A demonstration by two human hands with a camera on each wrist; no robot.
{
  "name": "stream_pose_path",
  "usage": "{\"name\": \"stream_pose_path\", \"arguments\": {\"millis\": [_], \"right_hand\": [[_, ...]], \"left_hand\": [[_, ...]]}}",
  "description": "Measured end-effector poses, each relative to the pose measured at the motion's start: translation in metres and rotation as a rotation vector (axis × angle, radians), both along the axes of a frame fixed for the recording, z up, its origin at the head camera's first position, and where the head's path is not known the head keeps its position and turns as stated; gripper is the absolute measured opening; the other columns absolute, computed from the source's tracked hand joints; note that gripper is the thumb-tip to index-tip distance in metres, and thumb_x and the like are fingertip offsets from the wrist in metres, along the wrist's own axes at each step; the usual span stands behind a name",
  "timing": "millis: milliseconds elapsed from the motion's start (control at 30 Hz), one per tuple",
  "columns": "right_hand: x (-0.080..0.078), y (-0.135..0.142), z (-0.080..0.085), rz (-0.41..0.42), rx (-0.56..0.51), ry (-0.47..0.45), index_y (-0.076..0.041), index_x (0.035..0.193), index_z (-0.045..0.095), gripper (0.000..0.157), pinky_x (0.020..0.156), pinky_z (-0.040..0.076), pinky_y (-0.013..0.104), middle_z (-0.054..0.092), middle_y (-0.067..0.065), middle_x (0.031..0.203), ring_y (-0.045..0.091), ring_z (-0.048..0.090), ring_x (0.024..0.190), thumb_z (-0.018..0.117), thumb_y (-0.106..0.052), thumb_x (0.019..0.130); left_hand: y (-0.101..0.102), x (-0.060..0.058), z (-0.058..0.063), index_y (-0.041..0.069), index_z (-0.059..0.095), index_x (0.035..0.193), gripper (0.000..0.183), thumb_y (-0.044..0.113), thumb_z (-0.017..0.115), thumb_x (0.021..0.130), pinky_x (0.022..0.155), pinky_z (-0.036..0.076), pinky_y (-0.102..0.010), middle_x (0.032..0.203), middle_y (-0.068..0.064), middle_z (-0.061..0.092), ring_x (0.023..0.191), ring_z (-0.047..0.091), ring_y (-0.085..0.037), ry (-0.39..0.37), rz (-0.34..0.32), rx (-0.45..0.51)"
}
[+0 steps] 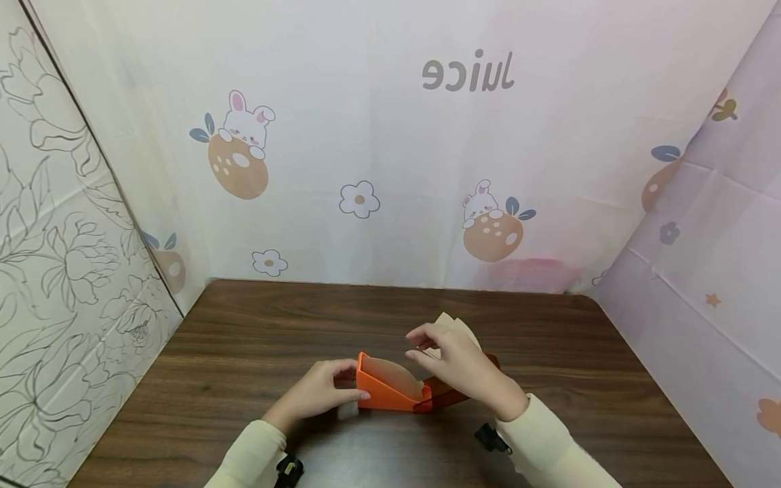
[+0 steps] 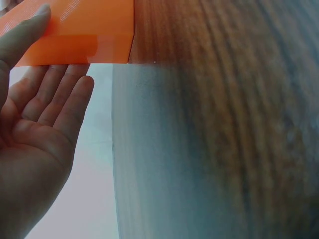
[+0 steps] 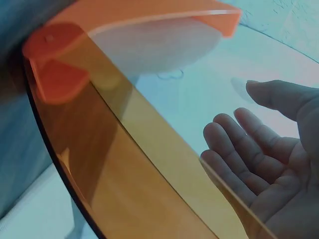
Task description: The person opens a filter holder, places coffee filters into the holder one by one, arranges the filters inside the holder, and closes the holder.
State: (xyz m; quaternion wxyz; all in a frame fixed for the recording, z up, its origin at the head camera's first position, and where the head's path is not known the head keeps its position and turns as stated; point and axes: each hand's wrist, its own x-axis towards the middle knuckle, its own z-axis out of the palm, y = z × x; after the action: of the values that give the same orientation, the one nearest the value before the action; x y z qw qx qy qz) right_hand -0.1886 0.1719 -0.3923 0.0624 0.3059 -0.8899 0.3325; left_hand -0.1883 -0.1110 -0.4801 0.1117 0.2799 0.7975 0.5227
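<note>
An orange wedge-shaped holder (image 1: 387, 394) stands on the table with a stack of pale brown paper filters (image 1: 393, 373) in it. Its translucent brown lid (image 1: 442, 395) is swung back to the right on a hinge, seen large in the right wrist view (image 3: 149, 164). My left hand (image 1: 314, 392) grips the holder's tall left end, thumb (image 2: 31, 35) on the front and fingers behind. Over the lid hovers my right hand (image 1: 460, 362), fingers loosely bent, with nothing between thumb and fingers in the right wrist view. Beyond it show pale paper sheets (image 1: 459, 327), partly hidden by the hand.
The dark wood-grain table (image 1: 274, 325) meets a printed curtain (image 1: 366, 135) along its back edge. More printed sheeting closes off the left (image 1: 73, 224) and right (image 1: 702, 271) sides. Black wrist camera mounts (image 1: 491, 438) sit under both cream sleeves.
</note>
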Motion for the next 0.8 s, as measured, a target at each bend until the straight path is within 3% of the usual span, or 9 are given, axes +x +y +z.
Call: {"name": "stream_pose_path", "arguments": {"millis": [300,533,800], "right_hand": [[-0.005,0.025,0.017,-0.098,-0.017,0.010,-0.014,0.113,0.070,0.021,0.086,0.056,0.039,0.070,-0.006,0.104,0.008,0.066,0.092,0.074,-0.022,0.094],[-0.013,0.044,0.021,-0.153,0.003,0.039,-0.015,0.112,0.071,0.019,0.084,0.055,0.041,0.071,-0.005,0.103,0.010,0.067,0.092,0.073,-0.023,0.095],[-0.019,0.060,0.023,-0.179,0.004,0.027,-0.011,0.114,0.070,0.019,0.081,0.056,0.035,0.071,-0.002,0.105,0.011,0.066,0.091,0.071,-0.017,0.096]], "left_hand": [[0.000,-0.001,-0.001,0.022,0.069,0.116,0.029,0.026,0.079,0.089,0.092,0.052,-0.030,0.108,0.011,0.071,0.105,0.066,-0.011,-0.010,-0.004,0.001],[0.000,-0.001,0.000,0.022,0.069,0.116,0.030,0.026,0.080,0.089,0.092,0.052,-0.031,0.108,0.011,0.071,0.105,0.066,-0.011,-0.013,-0.005,0.000],[-0.001,-0.001,-0.001,0.022,0.069,0.117,0.031,0.027,0.080,0.089,0.091,0.052,-0.031,0.109,0.011,0.071,0.105,0.066,-0.011,-0.020,-0.004,0.001]]}}
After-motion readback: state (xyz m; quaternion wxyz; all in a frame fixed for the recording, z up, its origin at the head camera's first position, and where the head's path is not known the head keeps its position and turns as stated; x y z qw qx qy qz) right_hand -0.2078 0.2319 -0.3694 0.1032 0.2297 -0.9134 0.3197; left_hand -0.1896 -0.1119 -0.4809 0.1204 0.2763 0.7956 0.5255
